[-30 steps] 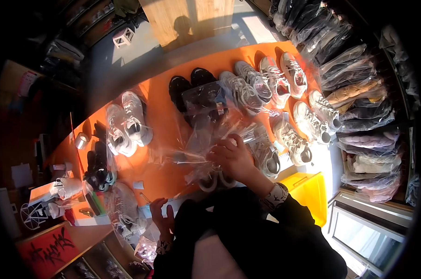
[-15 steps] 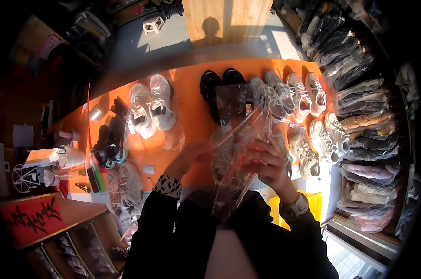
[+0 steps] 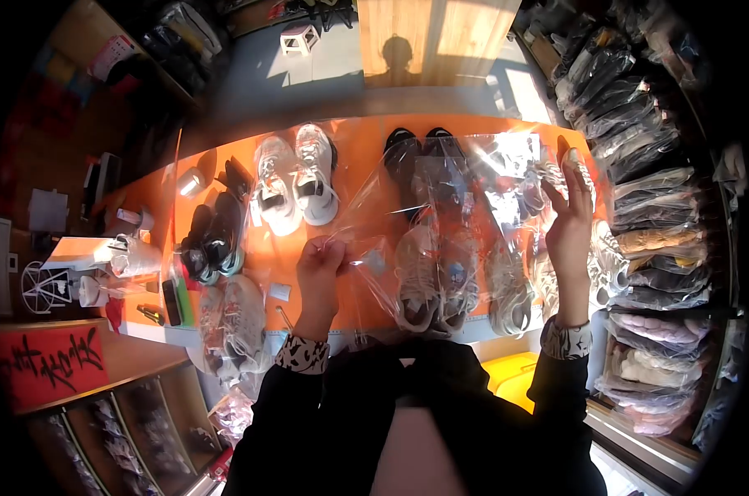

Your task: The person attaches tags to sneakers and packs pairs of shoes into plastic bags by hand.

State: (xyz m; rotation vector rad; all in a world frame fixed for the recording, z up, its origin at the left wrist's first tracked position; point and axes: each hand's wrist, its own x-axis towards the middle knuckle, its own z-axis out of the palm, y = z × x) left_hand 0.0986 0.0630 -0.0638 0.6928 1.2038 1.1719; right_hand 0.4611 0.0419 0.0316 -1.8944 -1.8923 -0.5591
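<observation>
Film (image 3: 441, 223), clear and glossy, spreads over the orange tabletop (image 3: 279, 256) between the person's two hands, passing above a pair of white lace-up sneakers (image 3: 417, 277) and lying partly across black shoes (image 3: 403, 157) behind them; whether it is a bag or a single sheet cannot be told. It should handle as very light and limp, slick under the fingers, prone to cling, crease and tear at a sharp pull, so its edges or corners seem the best places to take hold, with a light pinch and even tension. At its left edge, the left hand (image 3: 321, 264) has thumb and fingertips drawn together, its grip clamped on a gathered bit of film, the forearm reaching up from a patterned cuff (image 3: 304, 354) just beside the tabletop's near edge. Farther out, the right hand (image 3: 570, 219) is raised over the sneakers at the right end, forearm nearly straight, fingers extended away from the body and set apart from the thumb; that grip looks parted, though whether the film touches it cannot be told. Another white sneaker pair (image 3: 296, 178) stands beyond the left hand, toes pointing away.
</observation>
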